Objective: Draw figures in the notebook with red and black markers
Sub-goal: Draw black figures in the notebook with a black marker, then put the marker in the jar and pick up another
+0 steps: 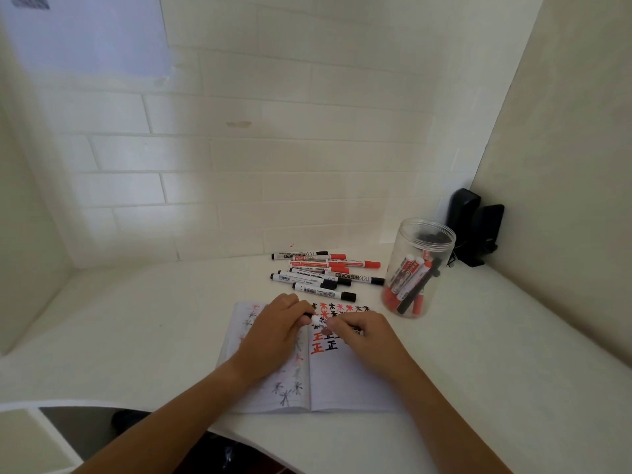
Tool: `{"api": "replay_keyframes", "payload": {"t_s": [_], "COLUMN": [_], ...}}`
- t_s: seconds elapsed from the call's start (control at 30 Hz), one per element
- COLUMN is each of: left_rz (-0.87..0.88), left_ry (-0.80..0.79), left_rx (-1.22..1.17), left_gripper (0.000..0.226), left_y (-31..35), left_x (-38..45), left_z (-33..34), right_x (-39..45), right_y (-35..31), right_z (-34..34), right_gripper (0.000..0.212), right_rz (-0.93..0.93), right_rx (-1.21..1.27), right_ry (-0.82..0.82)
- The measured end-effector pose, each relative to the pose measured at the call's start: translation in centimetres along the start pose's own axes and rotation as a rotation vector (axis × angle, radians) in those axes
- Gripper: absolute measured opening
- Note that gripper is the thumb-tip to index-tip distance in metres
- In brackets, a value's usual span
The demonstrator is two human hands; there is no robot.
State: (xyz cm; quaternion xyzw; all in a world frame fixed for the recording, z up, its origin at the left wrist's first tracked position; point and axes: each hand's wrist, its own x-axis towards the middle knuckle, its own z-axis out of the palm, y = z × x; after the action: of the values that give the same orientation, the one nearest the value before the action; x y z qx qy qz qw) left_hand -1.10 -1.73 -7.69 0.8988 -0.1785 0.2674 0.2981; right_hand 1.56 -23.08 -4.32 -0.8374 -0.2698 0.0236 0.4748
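While notebook (342,381) lies open — hands (273,331) grip marker (318,319).

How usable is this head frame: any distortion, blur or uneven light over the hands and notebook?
Head view: wide-angle bending curves the desk edge and walls; soft light, brightest on the upper-left wall, with no harsh glare; the left hand, right hand and the marker they hold are slightly soft; notebook figures remain readable.

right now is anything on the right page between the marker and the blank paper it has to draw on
Nothing visible. Both hands, left and right, hold the marker above the notebook; the blank lower right page lies bare beneath them.
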Motion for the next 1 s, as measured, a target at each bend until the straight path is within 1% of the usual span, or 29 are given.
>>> {"api": "replay_keyframes", "payload": {"t_s": [0.1,0.2,0.27,0.3,0.37,0.4,0.43,0.47,0.5,0.57,0.6,0.63,0.67,0.77,0.83,0.9,0.97,1.0], "left_rz": [0.015,0.002,-0.017,-0.027,-0.050,-0.052,-0.050,-0.056,-0.075,-0.112,-0.115,-0.111,-0.119,-0.236,-0.263,-0.238,-0.237,-0.237], "left_ry": [-0.047,-0.090,-0.111,-0.113,-0.108,-0.101,-0.090,-0.077,-0.062,-0.045,-0.059,-0.083,-0.111,-0.169,-0.227,-0.301,-0.330,-0.335], "left_rx": [-0.026,-0.034,-0.046,-0.064,-0.099,-0.102,-0.092,-0.073,-0.050,0.008,0.040,0.068,0.087,0.116,0.186,0.257,0.275,0.280], "left_gripper": [0.040,0.036,0.040,0.046,0.058,0.057,0.053,0.047,0.043,0.037,0.036,0.036,0.040,0.069,0.073,0.076,0.078,0.077], "left_y": [-0.2,-0.4,-0.4,-0.4,-0.2,-0.2,-0.2,-0.2,-0.2,-0.2,0.0,0.0,0.1,0.2,0.2,0.2,0.2,0.1], "left_x": [-0.1,-0.2,-0.2,-0.2,-0.1,-0.1,0.0,0.0,0.1,0.2,0.2,0.2,0.1,0.0,-0.1,-0.1,-0.1,0.0], "left_z": [0.3,0.5,0.4,0.4,0.3,0.3,0.4,0.4,0.4,0.5,0.5,0.5,0.7,0.9,0.8,0.8,0.7,0.8], "right_x": [-0.1,-0.2,-0.2,-0.2,-0.1,0.1,0.2,0.3,0.4,0.5,0.5,0.5,0.4,0.6,0.9,1.3,1.6,2.0], "right_y": [0.4,1.1,1.3,1.2,1.1,0.9,0.8,0.6,0.5,0.1,-0.1,-0.3,-0.6,-1.8,-3.4,-5.5,-7.5,-8.0], "right_z": [-0.1,0.1,0.0,0.0,0.0,0.0,-0.1,-0.2,-0.3,-0.5,-0.6,-0.8,-1.0,-2.6,-4.3,-6.4,-8.8,-10.0], "right_gripper": [0.024,0.030,0.033,0.033,0.026,0.017,0.008,0.005,0.012,0.016,0.017,0.017,0.015,0.010,0.015,0.024,0.024,0.022], "right_rz": [-0.081,-0.178,-0.223,-0.235,-0.238,-0.218,-0.175,-0.113,-0.044,0.081,0.117,0.131,0.122,0.017,-0.105,-0.222,-0.324,-0.357], "right_rx": [-0.004,-0.106,-0.160,-0.185,-0.218,-0.194,-0.123,-0.015,0.117,0.405,0.504,0.546,0.531,0.341,0.221,0.101,0.034,0.006], "right_ry": [0.014,0.037,0.038,0.035,0.043,0.073,0.115,0.155,0.187,0.254,0.296,0.339,0.377,0.507,0.640,0.836,1.029,1.090]}}
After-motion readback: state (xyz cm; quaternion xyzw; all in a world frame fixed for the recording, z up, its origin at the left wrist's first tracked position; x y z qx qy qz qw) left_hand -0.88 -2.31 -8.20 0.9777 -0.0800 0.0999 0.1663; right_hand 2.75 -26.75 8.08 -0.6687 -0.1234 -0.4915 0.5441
